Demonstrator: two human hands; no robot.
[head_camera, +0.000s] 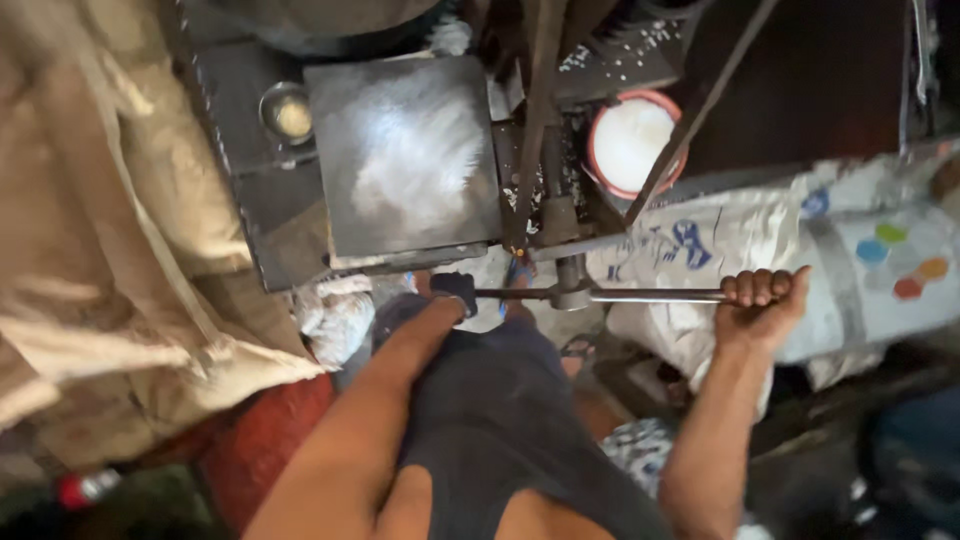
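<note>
My right hand (762, 296) is closed around the right end of a horizontal metal handle bar (650, 295) that runs through the screw shaft (570, 285) of a manual press. My left hand (452, 297) is closed on the dark grip at the bar's left end; my forearm hides most of that hand. Above the bar lies a square grey metal plate (405, 150), dusted white in its middle. A round red-rimmed bowl of white powder (630, 140) sits right of the press frame.
A small metal cup (285, 112) stands left of the plate. Tan sacks (100, 240) pile up on the left and white printed sacks (850, 250) on the right. Slanted metal frame bars (535, 110) cross above the plate. A red object (270, 440) lies low left.
</note>
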